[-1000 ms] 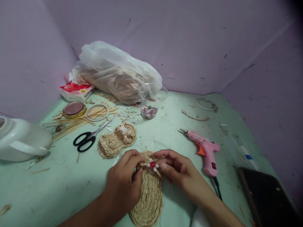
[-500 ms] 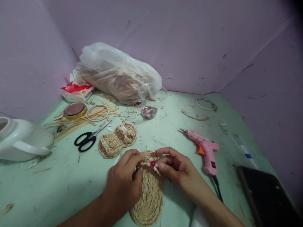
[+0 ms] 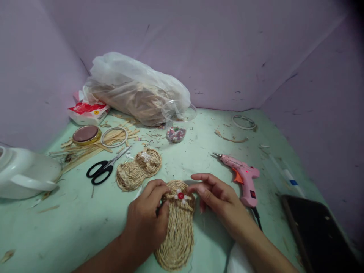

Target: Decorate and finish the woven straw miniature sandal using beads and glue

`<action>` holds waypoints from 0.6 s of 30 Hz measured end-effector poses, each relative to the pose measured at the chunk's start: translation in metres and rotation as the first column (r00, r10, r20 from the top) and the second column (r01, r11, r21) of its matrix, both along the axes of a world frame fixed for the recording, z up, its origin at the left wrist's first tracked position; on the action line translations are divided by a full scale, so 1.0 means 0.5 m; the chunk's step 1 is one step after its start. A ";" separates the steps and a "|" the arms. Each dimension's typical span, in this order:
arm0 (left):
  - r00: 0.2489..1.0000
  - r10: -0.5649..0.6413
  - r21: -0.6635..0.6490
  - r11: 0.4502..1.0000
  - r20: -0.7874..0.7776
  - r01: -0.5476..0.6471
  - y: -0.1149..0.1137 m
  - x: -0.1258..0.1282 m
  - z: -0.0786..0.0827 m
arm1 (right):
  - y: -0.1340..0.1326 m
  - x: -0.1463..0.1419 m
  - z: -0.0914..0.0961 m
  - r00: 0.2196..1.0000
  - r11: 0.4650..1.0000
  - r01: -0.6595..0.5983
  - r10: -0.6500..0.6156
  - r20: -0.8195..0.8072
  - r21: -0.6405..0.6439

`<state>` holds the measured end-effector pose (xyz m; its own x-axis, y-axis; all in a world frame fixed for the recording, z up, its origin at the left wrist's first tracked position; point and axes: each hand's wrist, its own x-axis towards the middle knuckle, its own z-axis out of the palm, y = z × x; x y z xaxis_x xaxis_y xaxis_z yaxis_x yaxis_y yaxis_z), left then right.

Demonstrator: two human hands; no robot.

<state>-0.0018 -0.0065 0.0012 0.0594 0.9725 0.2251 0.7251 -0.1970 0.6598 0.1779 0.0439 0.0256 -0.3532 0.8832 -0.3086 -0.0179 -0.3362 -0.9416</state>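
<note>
A woven straw slipper [image 3: 176,231] lies lengthwise in front of me, a braided strap across its upper part. On that strap sits a bead flower [image 3: 181,195] with a red centre and white pearl petals. My left hand [image 3: 149,214] is closed on the slipper's left edge by the strap, its fingertips partly hidden. Just right of the flower, my right hand [image 3: 217,197] has its fingers apart and holds nothing. Farther back lies a second, smaller-looking slipper [image 3: 136,170] with a white bead cluster [image 3: 146,156] on it.
A pink glue gun [image 3: 241,176] with a lit red light lies at right, beyond a dark phone-like slab [image 3: 315,235]. Scissors [image 3: 106,167], a white jug [image 3: 27,172] and straw strips [image 3: 82,155] are at left. Behind stand a bead cup [image 3: 176,132] and a plastic bag [image 3: 136,89].
My right hand has drawn away to the right from the bead flower, and its fingers have spread. My left hand stays at the strap. The whole view has shifted slightly.
</note>
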 end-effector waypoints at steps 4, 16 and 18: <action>1.000 0.011 0.006 1.000 0.005 -0.011 0.003 0.000 0.000 | -0.003 -0.003 0.002 0.998 0.998 0.060 -0.060 0.025 -0.006; 1.000 0.016 -0.005 1.000 -0.021 -0.016 0.003 -0.003 -0.001 | -0.009 -0.034 0.005 1.000 0.998 0.015 -0.016 -0.022 -0.056; 1.000 0.016 0.009 1.000 -0.023 -0.015 0.004 -0.003 -0.001 | -0.009 -0.035 0.004 1.000 0.998 0.018 -0.020 -0.024 -0.056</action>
